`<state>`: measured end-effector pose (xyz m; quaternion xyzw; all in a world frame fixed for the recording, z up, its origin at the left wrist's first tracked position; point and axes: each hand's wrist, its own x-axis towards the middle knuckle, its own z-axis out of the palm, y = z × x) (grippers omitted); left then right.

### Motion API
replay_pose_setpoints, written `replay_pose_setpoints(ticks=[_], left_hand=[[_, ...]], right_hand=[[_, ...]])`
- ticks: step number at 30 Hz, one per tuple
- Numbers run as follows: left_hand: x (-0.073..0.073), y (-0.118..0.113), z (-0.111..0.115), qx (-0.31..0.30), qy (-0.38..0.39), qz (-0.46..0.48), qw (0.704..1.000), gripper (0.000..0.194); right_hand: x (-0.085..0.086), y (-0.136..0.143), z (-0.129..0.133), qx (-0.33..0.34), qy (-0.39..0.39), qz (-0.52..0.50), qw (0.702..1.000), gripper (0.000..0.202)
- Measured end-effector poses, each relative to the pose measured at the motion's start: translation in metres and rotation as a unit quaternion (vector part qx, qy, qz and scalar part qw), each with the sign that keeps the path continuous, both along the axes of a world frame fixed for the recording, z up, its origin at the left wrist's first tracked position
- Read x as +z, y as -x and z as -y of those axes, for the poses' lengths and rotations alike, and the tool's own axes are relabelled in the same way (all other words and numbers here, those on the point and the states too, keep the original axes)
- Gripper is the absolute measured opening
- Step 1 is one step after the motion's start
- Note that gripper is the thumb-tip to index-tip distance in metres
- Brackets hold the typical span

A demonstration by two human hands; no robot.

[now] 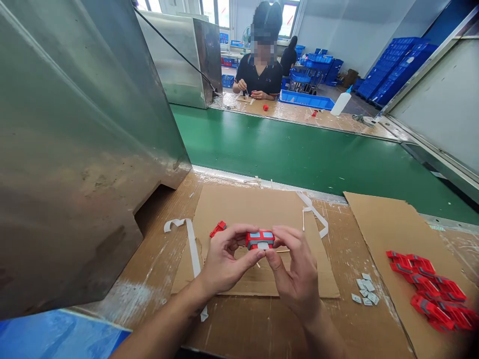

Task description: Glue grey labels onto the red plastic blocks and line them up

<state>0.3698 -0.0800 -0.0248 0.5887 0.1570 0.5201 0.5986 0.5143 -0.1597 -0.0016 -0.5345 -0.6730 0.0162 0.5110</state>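
Between the fingertips of both hands is a small red and grey plastic toy part [261, 240] with light blue panels and a pale piece on its lower face. My left hand [232, 254] pinches its left end, thumb below and fingers above. From the other side my right hand [295, 264] grips the right end in the same way. Behind my left hand lies another red part [218, 229] on a cardboard sheet [258, 204]. Thin sticks, partly hidden by my hands, rest on the cardboard below the held part.
Several grey-white small tiles [367, 285] lie right of the cardboard, beside rows of red parts [434, 289] on another cardboard sheet [374, 219]. A green conveyor belt [292, 144] runs beyond the table. Sheet-metal housing [82, 149] stands left. Across the belt sits a co-worker [261, 75].
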Motion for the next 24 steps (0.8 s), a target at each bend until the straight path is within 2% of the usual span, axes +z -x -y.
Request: replay_pose_setpoints(ticks=[3,6,8,12,19,24], left_hand=[[-0.001,0.0,0.0,0.01,0.037,0.007,0.999,0.048],[-0.003,0.0,-0.001,-0.007,0.027,0.032,0.999,0.058],[-0.003,-0.001,0.0,-0.035,0.014,0.049,0.998,0.056],[-0.002,-0.003,0.004,-0.07,0.03,0.069,0.995,0.036],[-0.002,-0.006,0.005,-0.022,-0.006,0.07,0.997,0.033],[-0.002,-0.005,0.004,0.007,-0.043,0.043,0.998,0.034]], right_hand=[[0.004,-0.001,-0.002,0.019,-0.039,0.071,0.996,0.032],[0.006,-0.001,-0.001,0.022,-0.047,0.084,0.995,0.033],[0.008,-0.001,0.0,0.016,-0.045,0.07,0.996,0.034],[0.011,-0.001,0.002,0.001,-0.042,0.073,0.996,0.032],[0.01,0.004,-0.001,-0.015,-0.049,0.078,0.996,0.032],[0.012,0.006,0.001,-0.048,-0.08,0.096,0.991,0.032]])
